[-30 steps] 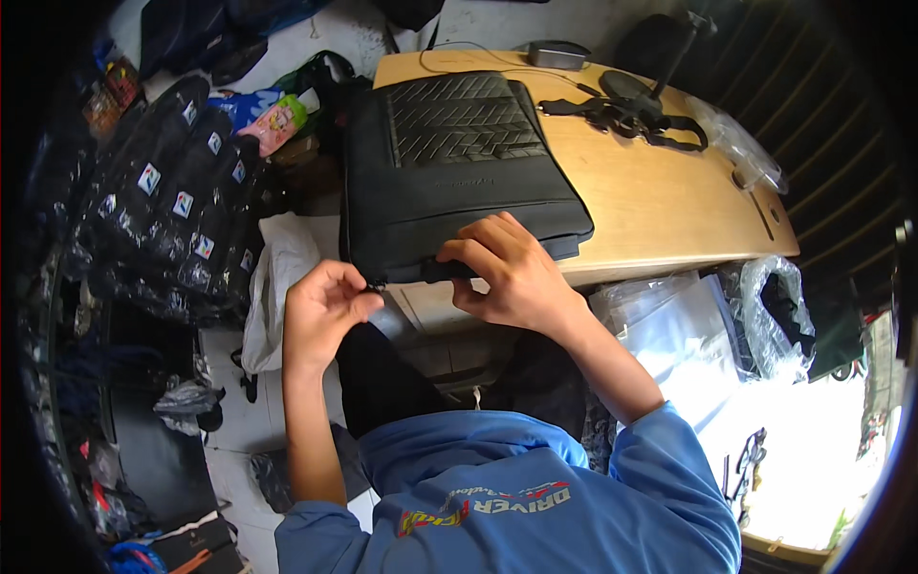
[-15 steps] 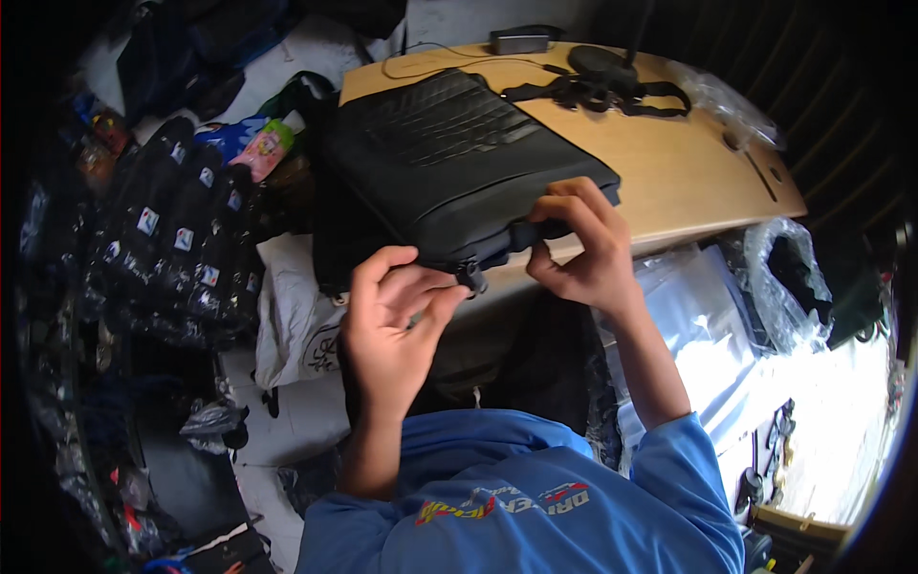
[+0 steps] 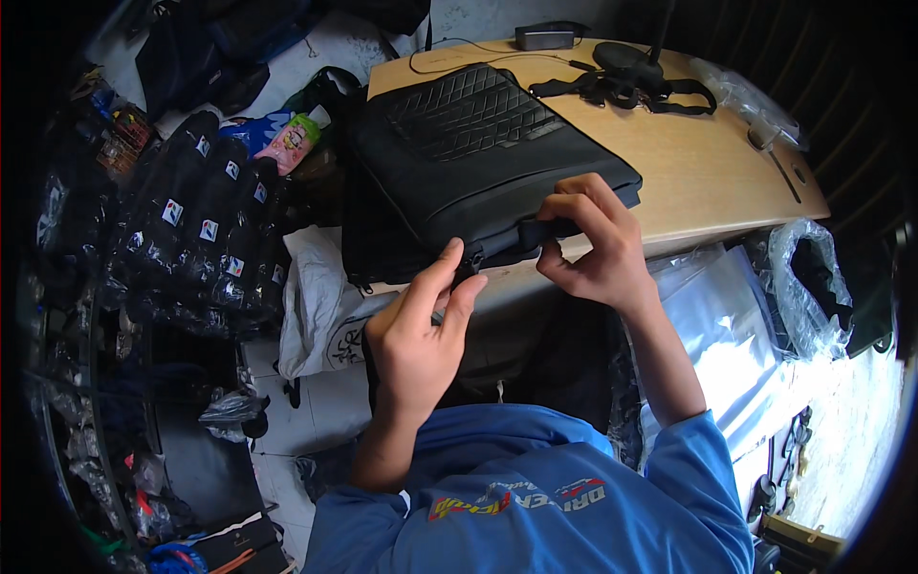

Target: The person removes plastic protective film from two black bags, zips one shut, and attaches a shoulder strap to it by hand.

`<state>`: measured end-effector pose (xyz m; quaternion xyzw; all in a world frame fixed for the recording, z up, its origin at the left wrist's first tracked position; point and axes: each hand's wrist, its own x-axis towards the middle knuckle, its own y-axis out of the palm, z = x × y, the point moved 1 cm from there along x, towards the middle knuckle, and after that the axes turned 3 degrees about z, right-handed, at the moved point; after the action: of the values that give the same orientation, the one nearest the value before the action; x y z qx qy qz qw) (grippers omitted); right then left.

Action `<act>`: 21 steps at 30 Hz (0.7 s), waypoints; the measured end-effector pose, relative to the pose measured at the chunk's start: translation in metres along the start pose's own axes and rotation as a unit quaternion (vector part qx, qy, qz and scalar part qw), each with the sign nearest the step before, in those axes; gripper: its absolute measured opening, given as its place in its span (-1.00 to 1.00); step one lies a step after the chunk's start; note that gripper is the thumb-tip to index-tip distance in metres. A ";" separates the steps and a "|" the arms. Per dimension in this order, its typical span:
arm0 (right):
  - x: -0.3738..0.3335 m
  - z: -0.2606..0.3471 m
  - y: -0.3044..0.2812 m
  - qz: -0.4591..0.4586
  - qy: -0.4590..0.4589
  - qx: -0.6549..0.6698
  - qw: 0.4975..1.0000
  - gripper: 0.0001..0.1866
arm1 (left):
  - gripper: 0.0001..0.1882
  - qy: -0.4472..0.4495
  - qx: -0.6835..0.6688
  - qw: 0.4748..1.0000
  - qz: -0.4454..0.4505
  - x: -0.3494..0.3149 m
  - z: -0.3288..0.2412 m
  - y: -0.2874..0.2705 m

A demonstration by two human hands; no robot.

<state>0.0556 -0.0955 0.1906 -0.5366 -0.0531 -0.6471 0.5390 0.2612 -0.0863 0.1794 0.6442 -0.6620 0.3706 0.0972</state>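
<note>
1. The black bag [image 3: 521, 158] lies on the left part of the desk [image 3: 712, 182], its near end reaching the desk's near edge; dark material shows beneath its left side, and I cannot tell whether that belongs to the same bag.
2. The right hand [image 3: 601, 251] grasps a black loop [image 3: 535, 232] at the bag's near edge, fingers curled over it and thumb below.
3. The left hand [image 3: 418, 330] is at the near left corner, thumb and forefinger to either side of a small dark zipper pull [image 3: 475, 259]; I cannot tell whether they are clamped on it.
4. The flat, smooth shell looks semi-stiff, probably padded; it likely bends at the corners rather than folding. It seems light to moderate in weight, though the contents are hidden.
5. The smooth front might slide under bare fingers, while the quilted panel [image 3: 469, 115] on the far half should give more friction. Nothing about it looks fragile, though its glossy surface could scuff.
6. The loop seems the surest hold for the right hand, steadying the near edge; for the left, a 2-finger pinch suits the small pull. For lifting, 2 hands under opposite sides would likely keep it flat.
</note>
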 end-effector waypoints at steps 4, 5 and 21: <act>-0.004 -0.001 -0.002 0.014 0.006 0.011 1.000 -0.64 | -0.69 0.030 -0.052 0.994 0.097 0.011 0.004 -0.018; -0.006 -0.002 -0.001 0.014 0.008 0.013 1.000 -0.64 | -0.68 0.035 -0.051 0.991 0.122 0.013 0.005 -0.021; 0.003 -0.009 -0.025 0.003 -0.035 0.008 0.999 -0.74 | -0.82 0.234 0.215 0.948 0.012 0.024 -0.027 -0.012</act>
<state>0.0314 -0.0933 0.2016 -0.5547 -0.0759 -0.6255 0.5434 0.2596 -0.0873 0.2171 0.5371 -0.5329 0.6455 0.1043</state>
